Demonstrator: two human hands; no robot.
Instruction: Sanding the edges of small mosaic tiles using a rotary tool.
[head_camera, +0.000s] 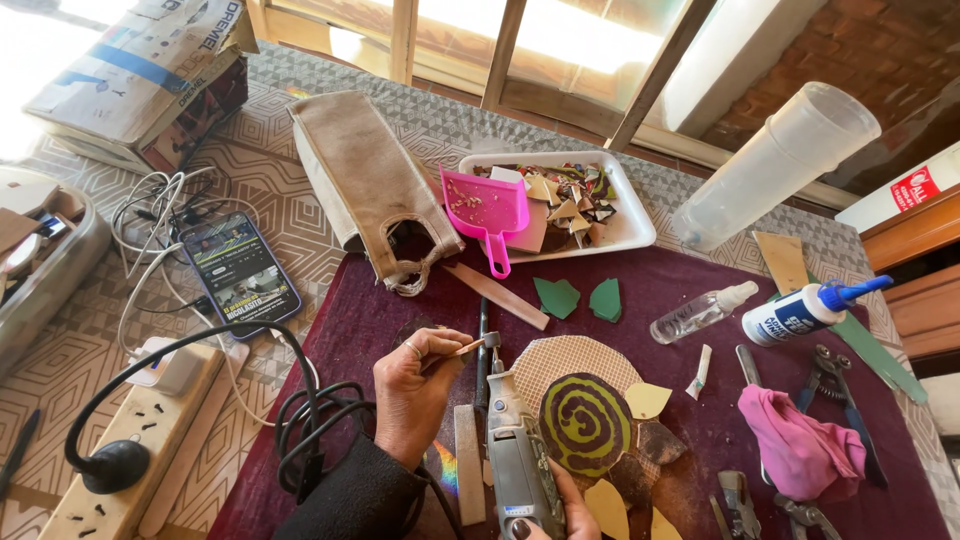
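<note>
Looking down through the head camera, we see our left hand (415, 385) with fingers pinched around a thin stick (468, 347), its tip meeting the nose of a grey rotary tool (515, 445). Our right hand (560, 510), at the bottom edge, has fingers clenched around that tool's body. Just right of the tool lies a spiral-patterned disc (585, 422) on the maroon tabletop (700, 290), among yellow shards (647, 400).

Two green shards (556, 297) (605, 299), two bottles (700, 313) (808, 312), one phone (240, 272), one dustpan (486, 208).
</note>
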